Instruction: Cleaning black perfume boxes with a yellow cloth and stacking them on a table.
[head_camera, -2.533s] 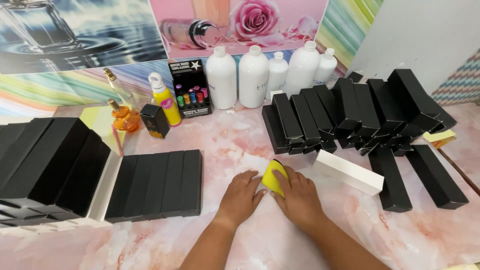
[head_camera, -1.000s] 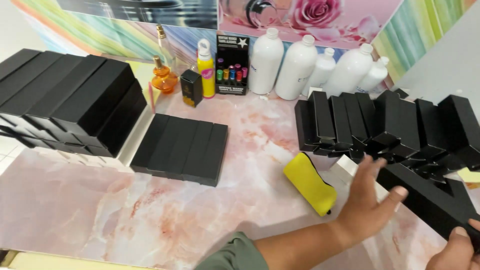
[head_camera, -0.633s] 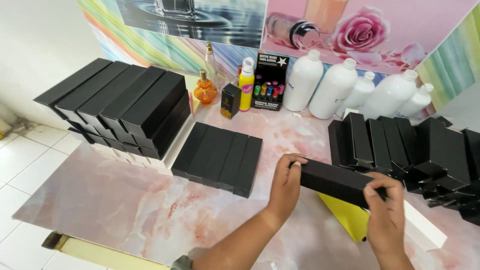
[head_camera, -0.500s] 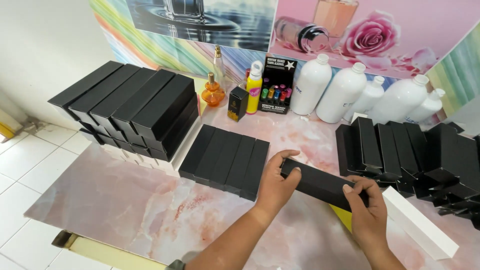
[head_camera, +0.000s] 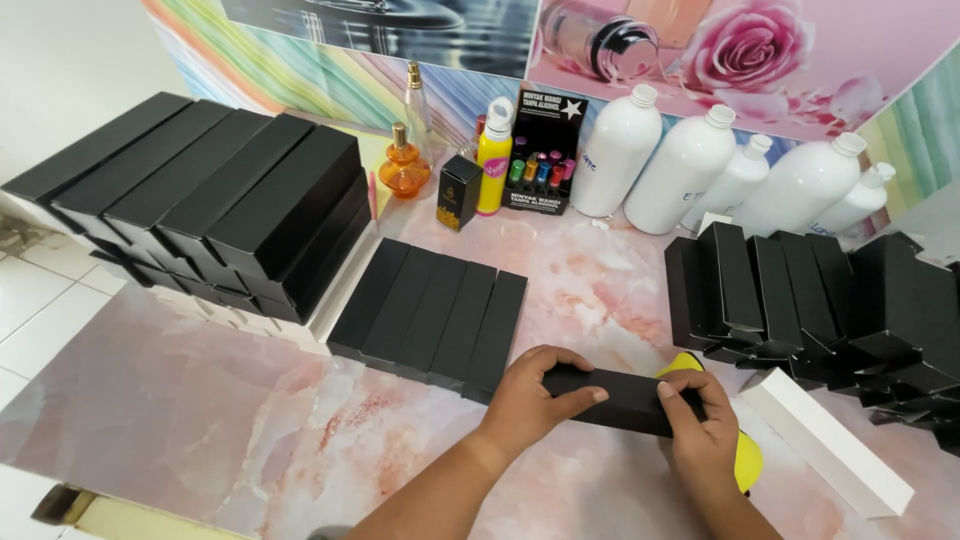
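Note:
Both hands hold one long black box (head_camera: 622, 397) just above the pink marble tabletop (head_camera: 200, 400). My left hand (head_camera: 530, 400) grips its left end, and my right hand (head_camera: 705, 430) grips its right end. A yellow object (head_camera: 745, 460) lies under the box and my right hand, mostly hidden. Just left of the held box lies a flat row of several black boxes (head_camera: 430, 315). To the right, a white box (head_camera: 825, 440) rests on the table.
A tall stack of black boxes (head_camera: 210, 200) stands at the left. Upright open black boxes (head_camera: 800, 290) crowd the right. White bottles (head_camera: 690, 170), a yellow bottle (head_camera: 494, 160), perfume bottles (head_camera: 405, 165) and a small black display box (head_camera: 540, 150) line the back wall.
My hands left the yellow object, took a black box from the right pile and brought it left and down toward the flat row. The view also shifted left.

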